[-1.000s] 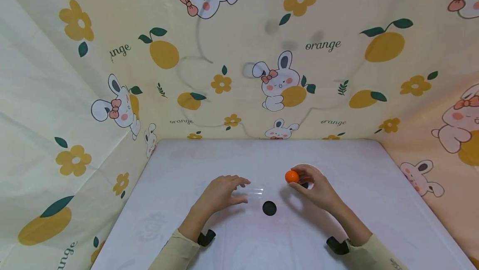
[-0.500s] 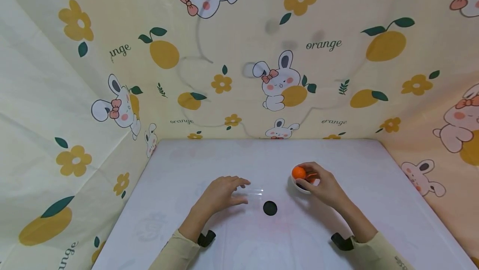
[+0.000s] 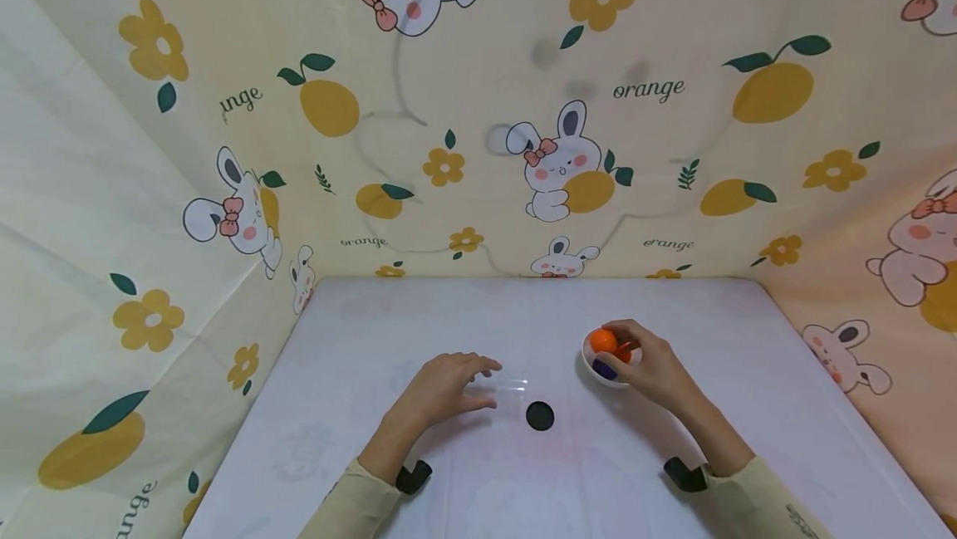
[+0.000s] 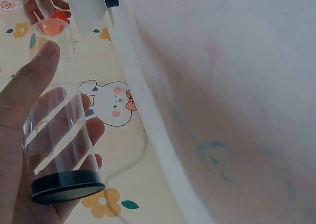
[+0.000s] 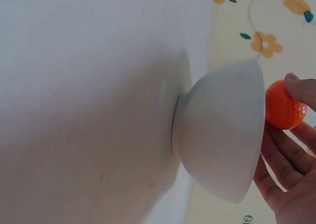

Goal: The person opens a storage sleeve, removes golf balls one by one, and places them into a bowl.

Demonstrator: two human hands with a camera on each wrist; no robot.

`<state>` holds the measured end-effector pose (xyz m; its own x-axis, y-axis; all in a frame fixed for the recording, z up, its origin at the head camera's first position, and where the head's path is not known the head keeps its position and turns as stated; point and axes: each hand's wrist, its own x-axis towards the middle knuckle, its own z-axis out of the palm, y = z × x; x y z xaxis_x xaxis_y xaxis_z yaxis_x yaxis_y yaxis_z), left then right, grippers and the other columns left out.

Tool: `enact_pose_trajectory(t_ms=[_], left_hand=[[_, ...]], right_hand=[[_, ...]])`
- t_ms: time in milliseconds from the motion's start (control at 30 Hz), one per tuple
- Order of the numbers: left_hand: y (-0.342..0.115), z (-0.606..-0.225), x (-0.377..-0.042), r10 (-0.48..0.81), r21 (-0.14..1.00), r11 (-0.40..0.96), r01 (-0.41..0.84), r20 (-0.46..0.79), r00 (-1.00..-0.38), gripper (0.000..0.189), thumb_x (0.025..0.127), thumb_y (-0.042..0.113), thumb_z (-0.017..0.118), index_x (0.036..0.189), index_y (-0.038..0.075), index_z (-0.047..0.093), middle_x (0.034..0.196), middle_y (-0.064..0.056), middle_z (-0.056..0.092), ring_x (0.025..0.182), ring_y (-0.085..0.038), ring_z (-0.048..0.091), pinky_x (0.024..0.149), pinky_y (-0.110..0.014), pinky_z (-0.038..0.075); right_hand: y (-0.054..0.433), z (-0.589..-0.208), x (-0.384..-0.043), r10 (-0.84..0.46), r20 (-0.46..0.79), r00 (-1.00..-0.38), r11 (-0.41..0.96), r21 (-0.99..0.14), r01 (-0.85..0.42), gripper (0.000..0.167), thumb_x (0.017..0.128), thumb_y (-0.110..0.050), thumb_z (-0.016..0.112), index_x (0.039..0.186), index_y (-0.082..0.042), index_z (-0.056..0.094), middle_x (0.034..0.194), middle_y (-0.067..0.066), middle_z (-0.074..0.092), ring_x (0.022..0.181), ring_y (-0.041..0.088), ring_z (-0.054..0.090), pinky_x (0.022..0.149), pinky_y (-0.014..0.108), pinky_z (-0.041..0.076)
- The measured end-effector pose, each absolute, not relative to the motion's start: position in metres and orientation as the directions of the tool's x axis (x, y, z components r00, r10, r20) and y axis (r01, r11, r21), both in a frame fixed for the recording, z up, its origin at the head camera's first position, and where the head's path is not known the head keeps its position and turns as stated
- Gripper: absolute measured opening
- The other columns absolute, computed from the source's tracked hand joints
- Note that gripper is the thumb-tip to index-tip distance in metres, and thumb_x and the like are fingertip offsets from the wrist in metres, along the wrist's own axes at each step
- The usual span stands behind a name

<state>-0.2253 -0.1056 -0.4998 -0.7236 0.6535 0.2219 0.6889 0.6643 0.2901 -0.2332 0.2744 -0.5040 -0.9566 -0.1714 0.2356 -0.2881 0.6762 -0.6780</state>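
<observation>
My left hand point(image 3: 441, 389) grips a clear plastic cylinder point(image 4: 59, 145) with a black base point(image 4: 69, 187), thumb on the near side and fingers behind it. In the head view the cylinder lies nearly invisible, pointing right. My right hand point(image 3: 658, 369) is at the white bowl point(image 5: 222, 130), with an orange ball point(image 5: 285, 105) between thumb and fingers, right at the rim. From the head view the ball overlaps the bowl's far left side. Inside the bowl are another orange thing point(image 3: 624, 354) and a dark blue thing point(image 3: 604, 369), partly hidden by the right hand.
A round black disc point(image 3: 540, 416) lies on the white table point(image 3: 478, 489) between the hands. Cream cloth point(image 3: 449, 49) printed with rabbits and oranges encloses the table at the back and sides. Each wrist wears a black camera mount.
My right hand has carried the orange ball rightward from beside the bowl to over it, uncovering more of the bowl. The left hand and the clear cylinder stay in place.
</observation>
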Motion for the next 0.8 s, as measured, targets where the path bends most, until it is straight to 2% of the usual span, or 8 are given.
enact_pose_trajectory(t_ms=[200,467,800], left_hand=[[-0.106,-0.501,-0.227,0.646,0.297,0.675,0.675,0.204,-0.736,0.053,0.092,0.041,0.086,0.139,0.021,0.070,0.117,0.003,0.078,0.100,-0.012,0.071,0.089,-0.036,0.059],[-0.107,-0.503,-0.231,0.644,0.364,0.653,0.664,0.193,-0.740,0.058,0.094,0.040,0.085,0.144,0.018,0.066,0.118,0.001,0.078,0.100,-0.018,0.073,0.087,-0.035,0.059],[-0.108,-0.510,-0.243,0.631,0.447,0.604,0.660,0.238,-0.739,0.052,0.095,0.038,0.084,0.139,0.017,0.067,0.125,-0.002,0.076,0.112,-0.024,0.070,0.100,-0.043,0.055]], right_hand=[[0.277,-0.507,-0.237,-0.183,0.240,-0.953,0.697,-0.652,-0.298,0.050,0.094,-0.018,0.086,0.138,-0.009,0.062,0.127,0.013,0.072,0.109,0.032,0.068,0.099,0.058,0.057],[0.279,-0.508,-0.241,-0.190,0.238,-0.952,0.716,-0.630,-0.300,0.052,0.094,-0.014,0.085,0.139,-0.006,0.060,0.130,0.017,0.071,0.115,0.037,0.066,0.102,0.061,0.055],[0.285,-0.502,-0.238,-0.187,0.291,-0.938,0.710,-0.620,-0.334,0.044,0.097,-0.008,0.081,0.136,-0.002,0.062,0.127,0.018,0.070,0.116,0.038,0.064,0.103,0.065,0.051]])
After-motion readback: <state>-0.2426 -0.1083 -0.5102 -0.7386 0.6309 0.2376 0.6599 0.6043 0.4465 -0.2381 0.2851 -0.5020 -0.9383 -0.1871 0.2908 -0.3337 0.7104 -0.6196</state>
